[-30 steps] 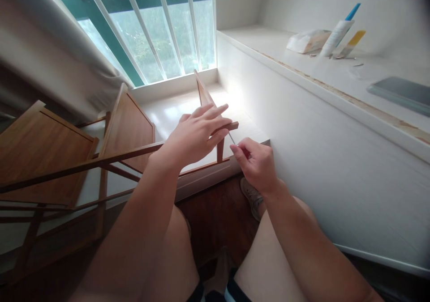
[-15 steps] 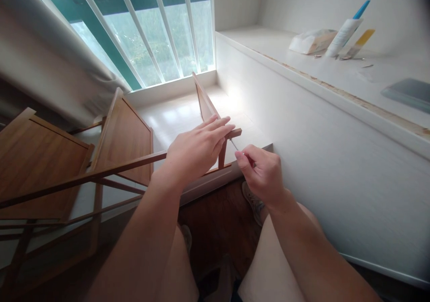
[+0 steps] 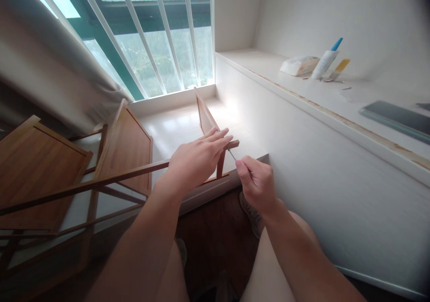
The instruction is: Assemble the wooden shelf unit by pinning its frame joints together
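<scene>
My left hand (image 3: 198,156) lies over the long rail (image 3: 127,174) of a brown wooden rack, fingers stretched out near the rail's end. My right hand (image 3: 257,181) is closed around a screwdriver (image 3: 232,155); only its thin metal shaft shows, and the handle is hidden in the fist. The shaft's tip meets the underside of the rail close to its end. Beyond my left fingers stands a narrow wooden end panel (image 3: 204,114). Two wider wooden panels, a middle one (image 3: 126,145) and a left one (image 3: 40,172), belong to the same rack.
On the white ledge (image 3: 336,94) at right are a plastic-wrapped packet (image 3: 298,65), a white tube with blue nozzle (image 3: 325,64), a yellow-handled scraper (image 3: 339,69), small metal bits and a phone (image 3: 399,119). A barred window (image 3: 157,47) and a curtain (image 3: 57,56) are ahead.
The view has tilted up a little, so the scene sits lower in it. Both hands keep their places at the rail, and the screwdriver's tip stays at the same spot.
</scene>
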{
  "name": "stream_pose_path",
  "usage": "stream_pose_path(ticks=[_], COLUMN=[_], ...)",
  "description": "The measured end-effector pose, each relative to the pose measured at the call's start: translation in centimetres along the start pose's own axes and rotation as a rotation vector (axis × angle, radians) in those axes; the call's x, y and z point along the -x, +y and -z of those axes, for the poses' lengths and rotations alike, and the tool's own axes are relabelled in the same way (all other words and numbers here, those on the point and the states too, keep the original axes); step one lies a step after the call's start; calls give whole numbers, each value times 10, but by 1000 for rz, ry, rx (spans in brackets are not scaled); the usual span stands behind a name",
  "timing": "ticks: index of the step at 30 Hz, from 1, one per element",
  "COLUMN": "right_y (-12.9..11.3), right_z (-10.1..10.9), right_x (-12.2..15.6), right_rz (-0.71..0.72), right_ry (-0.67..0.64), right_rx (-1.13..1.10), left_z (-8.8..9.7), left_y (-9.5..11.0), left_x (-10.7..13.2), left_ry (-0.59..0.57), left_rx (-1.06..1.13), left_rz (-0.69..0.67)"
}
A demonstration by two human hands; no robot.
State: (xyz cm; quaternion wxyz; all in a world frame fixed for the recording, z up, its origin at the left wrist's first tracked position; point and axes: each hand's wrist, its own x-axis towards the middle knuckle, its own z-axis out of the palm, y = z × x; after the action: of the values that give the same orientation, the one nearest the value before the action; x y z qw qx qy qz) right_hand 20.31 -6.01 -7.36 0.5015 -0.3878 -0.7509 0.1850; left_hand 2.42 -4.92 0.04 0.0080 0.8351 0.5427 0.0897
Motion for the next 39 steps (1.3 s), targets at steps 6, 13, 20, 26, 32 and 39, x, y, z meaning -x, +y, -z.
stream_pose_path(ticks=[6, 13, 20, 26, 32, 39], right_y=[-1, -4, -7, 3, 6, 8], right_z=[-2, 2, 11, 7, 5, 4], right_x=[3, 6, 7, 3, 0, 1], right_rz=[-22, 28, 110, 78, 76, 128], right_ry=[37, 69, 45, 62, 88, 113], right_rx=[-4, 185, 135, 161, 171, 214], left_z=[0, 1, 2, 3, 3, 3], left_y=[1, 0, 1, 2, 2, 3], left_x=[0, -1, 0, 0, 0, 0], left_ry=[-11, -18, -17, -22, -24, -22], left_rx=[24, 20, 37, 36, 25, 12], left_rz=[7, 6, 2, 8, 7, 8])
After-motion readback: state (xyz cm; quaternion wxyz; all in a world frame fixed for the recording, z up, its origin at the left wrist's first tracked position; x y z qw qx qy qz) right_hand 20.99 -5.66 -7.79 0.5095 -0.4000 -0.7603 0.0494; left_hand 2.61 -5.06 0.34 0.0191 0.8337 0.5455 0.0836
